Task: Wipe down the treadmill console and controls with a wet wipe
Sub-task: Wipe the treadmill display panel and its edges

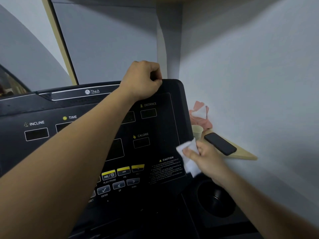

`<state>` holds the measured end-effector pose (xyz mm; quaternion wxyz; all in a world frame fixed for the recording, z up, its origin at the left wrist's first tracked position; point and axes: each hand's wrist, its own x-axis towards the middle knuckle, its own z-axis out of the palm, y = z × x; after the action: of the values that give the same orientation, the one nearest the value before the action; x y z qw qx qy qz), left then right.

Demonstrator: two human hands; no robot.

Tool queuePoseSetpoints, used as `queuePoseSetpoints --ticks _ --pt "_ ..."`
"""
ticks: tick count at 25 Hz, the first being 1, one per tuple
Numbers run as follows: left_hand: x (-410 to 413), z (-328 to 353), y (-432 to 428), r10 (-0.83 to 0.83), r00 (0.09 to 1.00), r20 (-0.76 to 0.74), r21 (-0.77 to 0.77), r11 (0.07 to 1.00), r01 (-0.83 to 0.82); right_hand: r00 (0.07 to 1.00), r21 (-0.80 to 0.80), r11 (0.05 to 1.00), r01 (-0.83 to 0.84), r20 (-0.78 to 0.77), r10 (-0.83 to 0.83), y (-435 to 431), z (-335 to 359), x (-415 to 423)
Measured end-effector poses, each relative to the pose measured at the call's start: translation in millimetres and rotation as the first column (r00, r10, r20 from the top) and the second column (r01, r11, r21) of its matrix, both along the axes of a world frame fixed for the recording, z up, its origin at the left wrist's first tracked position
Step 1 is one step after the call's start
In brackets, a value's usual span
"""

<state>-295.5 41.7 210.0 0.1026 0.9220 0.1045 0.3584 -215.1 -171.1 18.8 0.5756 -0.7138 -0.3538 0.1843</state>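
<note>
Left hand (140, 80) and right hand (207, 160) bare; 2 forearms (69, 152) uncovered to the frame edge

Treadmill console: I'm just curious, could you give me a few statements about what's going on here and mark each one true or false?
1. The left hand grips the console's top edge. True.
2. The right hand holds a wipe. True.
3. The phone lies on the console. False: it lies on a shelf beside it.
4. The DISTANCE display shows numbers. False: it is blank.
</note>
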Motion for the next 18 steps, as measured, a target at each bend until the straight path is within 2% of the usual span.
queuePoseSetpoints --ticks 3,7,9,12,16,18 --pt "1 -1 0 0.007 1.0 0.006 0.014 1.0 -0.007 0.99 0.04 0.996 0.083 0.113 -0.087 42 61 22" --pt "1 -1 0 0.013 1.0 0.007 0.02 1.0 -0.013 0.936 -0.011 0.977 0.213 0.289 -0.201 87 114 32" --pt "0 -2 0 0.007 1.0 0.01 0.033 0.999 -0.008 0.905 0.04 0.961 0.274 0.326 -0.272 90 97 26" --pt "1 -5 1 0.017 1.0 0.009 0.044 0.999 -0.017 0.859 0.126 0.94 0.316 0.384 -0.34 65 36 5" --pt "5 -5 3 0.02 1.0 0.015 0.052 0.998 -0.021 0.84 0.127 0.922 0.367 0.382 -0.387 15 -50 -32" --pt "3 -4 5 0.01 1.0 0.01 0.042 0.999 -0.01 0.822 0.098 0.917 0.386 0.415 -0.39 10 -59 -35"
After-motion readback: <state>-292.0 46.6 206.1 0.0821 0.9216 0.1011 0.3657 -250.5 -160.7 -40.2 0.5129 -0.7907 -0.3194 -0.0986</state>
